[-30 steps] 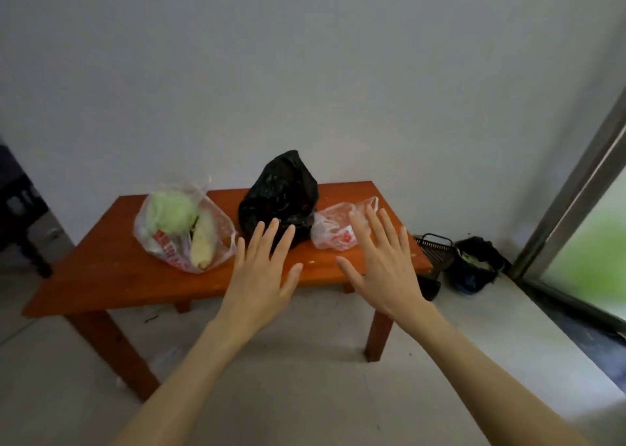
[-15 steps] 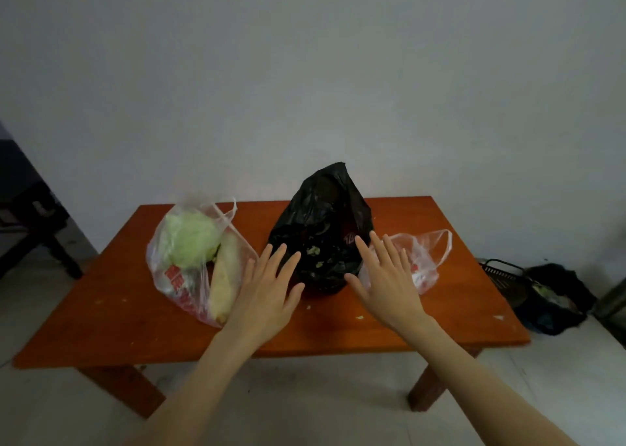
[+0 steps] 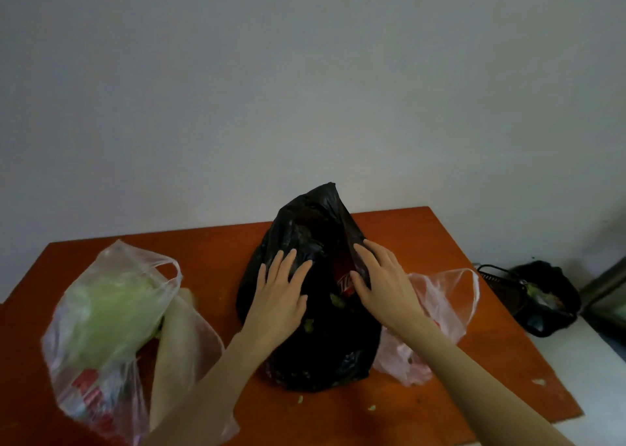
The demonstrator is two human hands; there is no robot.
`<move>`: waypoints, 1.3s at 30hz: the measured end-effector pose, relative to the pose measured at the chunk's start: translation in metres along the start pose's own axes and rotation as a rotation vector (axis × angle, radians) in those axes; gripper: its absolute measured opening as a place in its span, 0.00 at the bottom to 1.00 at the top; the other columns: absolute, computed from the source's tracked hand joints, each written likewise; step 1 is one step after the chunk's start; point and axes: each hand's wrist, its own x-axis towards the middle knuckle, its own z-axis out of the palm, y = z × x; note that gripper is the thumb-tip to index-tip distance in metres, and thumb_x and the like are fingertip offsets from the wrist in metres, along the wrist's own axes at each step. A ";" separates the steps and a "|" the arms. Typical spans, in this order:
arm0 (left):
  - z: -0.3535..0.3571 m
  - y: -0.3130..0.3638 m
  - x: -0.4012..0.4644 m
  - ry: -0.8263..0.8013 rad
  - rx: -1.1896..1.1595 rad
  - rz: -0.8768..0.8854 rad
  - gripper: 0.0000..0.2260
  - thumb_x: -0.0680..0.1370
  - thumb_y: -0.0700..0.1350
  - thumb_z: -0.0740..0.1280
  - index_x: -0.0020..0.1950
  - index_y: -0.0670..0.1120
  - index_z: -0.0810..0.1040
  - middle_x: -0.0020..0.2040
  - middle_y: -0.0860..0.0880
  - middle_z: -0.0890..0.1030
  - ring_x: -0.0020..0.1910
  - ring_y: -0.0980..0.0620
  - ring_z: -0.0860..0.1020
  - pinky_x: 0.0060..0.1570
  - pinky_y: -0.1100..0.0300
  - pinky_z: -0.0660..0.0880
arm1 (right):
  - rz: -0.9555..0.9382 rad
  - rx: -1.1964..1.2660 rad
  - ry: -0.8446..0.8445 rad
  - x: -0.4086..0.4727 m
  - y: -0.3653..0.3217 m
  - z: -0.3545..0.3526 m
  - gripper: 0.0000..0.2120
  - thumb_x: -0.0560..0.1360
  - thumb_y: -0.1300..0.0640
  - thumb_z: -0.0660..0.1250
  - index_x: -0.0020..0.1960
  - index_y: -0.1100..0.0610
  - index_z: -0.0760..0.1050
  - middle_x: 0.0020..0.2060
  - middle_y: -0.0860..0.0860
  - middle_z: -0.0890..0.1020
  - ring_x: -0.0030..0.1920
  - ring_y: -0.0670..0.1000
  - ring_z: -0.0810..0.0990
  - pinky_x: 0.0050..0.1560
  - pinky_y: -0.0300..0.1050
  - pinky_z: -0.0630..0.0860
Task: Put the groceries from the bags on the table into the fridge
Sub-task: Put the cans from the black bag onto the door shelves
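1. Left hand [image 3: 283, 301] and right hand [image 3: 384, 283]: each grip is flat, fingers fairly straight, resting on the black bag [image 3: 311, 310], holding nothing
2. The black bag stands mid-desk [image 3: 440, 242], between a clear bag [image 3: 111, 327] near the left edge and a pinkish bag [image 3: 447, 310] toward the right edge
3. Judged step: opening the black bag; next, find its mouth and part it
4. Its contents are hidden; the fridge is out of view

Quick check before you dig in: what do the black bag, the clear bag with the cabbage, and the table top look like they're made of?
Black bag: thin opaque plastic film, glossy; it crumples and catches highlights. Clear bag: thin see-through plastic film with red print; the green cabbage shows through. Table: probably painted or lacquered wood or board, orange-brown, smooth, with small chips.
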 end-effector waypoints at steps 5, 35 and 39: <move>0.032 -0.023 0.061 -0.043 0.073 0.218 0.22 0.72 0.43 0.69 0.66 0.52 0.72 0.71 0.47 0.68 0.73 0.43 0.60 0.69 0.41 0.52 | 0.042 0.041 -0.045 0.063 0.005 0.032 0.23 0.79 0.55 0.59 0.72 0.57 0.61 0.69 0.54 0.67 0.69 0.53 0.66 0.64 0.45 0.69; 0.128 -0.215 0.176 -0.349 -0.085 -0.183 0.29 0.78 0.37 0.59 0.75 0.53 0.54 0.74 0.43 0.60 0.73 0.44 0.58 0.72 0.49 0.54 | 0.111 -0.244 -0.712 0.214 0.095 0.183 0.26 0.81 0.46 0.47 0.77 0.52 0.47 0.77 0.51 0.42 0.76 0.53 0.39 0.74 0.53 0.42; 0.144 -0.213 0.158 -0.569 -0.073 -0.194 0.25 0.82 0.46 0.53 0.76 0.54 0.46 0.77 0.46 0.49 0.76 0.46 0.47 0.72 0.49 0.47 | 0.165 -0.195 -0.757 0.209 0.105 0.191 0.25 0.81 0.45 0.48 0.76 0.47 0.50 0.77 0.51 0.42 0.76 0.53 0.38 0.74 0.54 0.41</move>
